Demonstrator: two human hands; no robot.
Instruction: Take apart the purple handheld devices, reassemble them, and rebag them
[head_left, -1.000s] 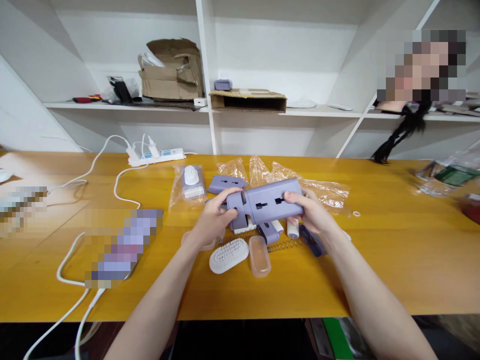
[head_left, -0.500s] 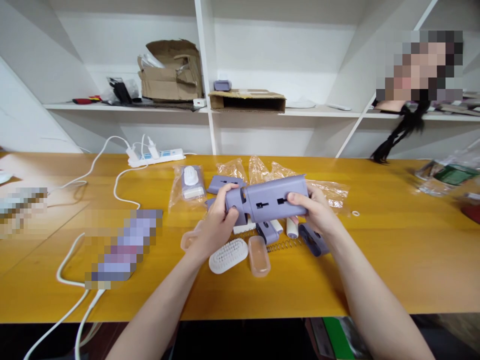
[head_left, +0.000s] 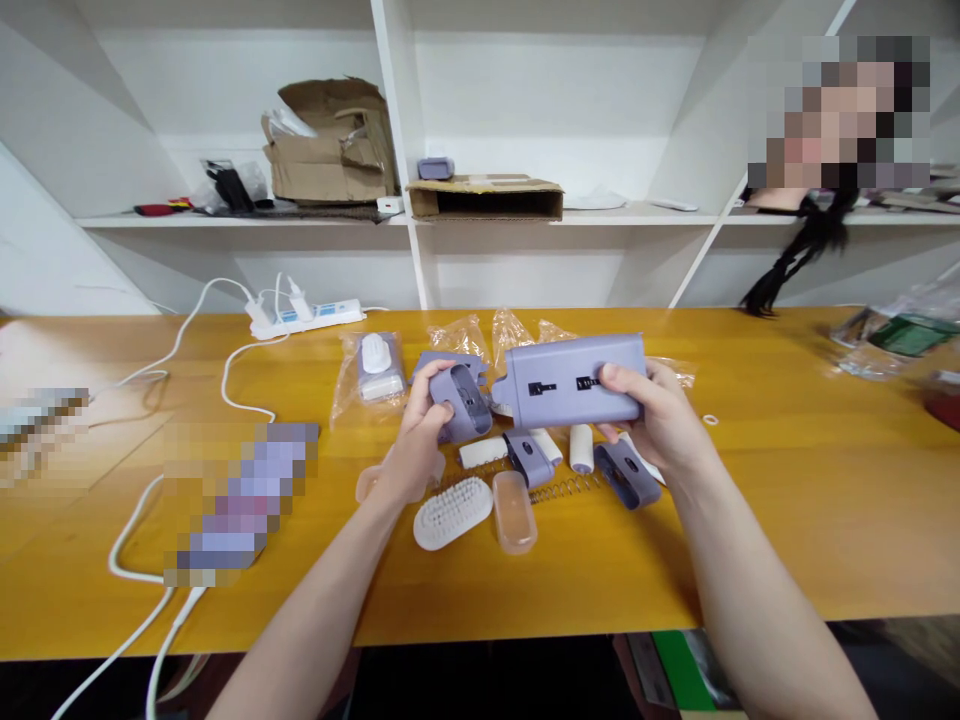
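Note:
My left hand [head_left: 421, 435] grips a short purple plastic cap [head_left: 463, 405], its hollow end facing right. My right hand [head_left: 664, 415] is closed round a long purple plastic housing [head_left: 574, 380] with two slots in its face. A gap separates the cap from the housing. Beneath them on the table lie a white oval bristle brush head [head_left: 454, 513], a clear plastic cover [head_left: 515, 512], a white cylinder [head_left: 581, 448], a coil spring [head_left: 564, 488] and two more purple caps, one in the middle [head_left: 527, 458] and one at the right [head_left: 627, 476].
A bagged purple device [head_left: 380, 368] and clear plastic bags [head_left: 512, 338] lie behind my hands. At the left are a phone-like pixelated object [head_left: 247, 500] with a white cable and a power strip [head_left: 307, 317]. A flat cardboard box [head_left: 487, 198] sits on the shelf; a small white ring [head_left: 710, 420] is at the right.
The cap and the housing have come apart: the left hand has tilted the cap so its opening shows, while the right hand has moved the housing right and slightly up.

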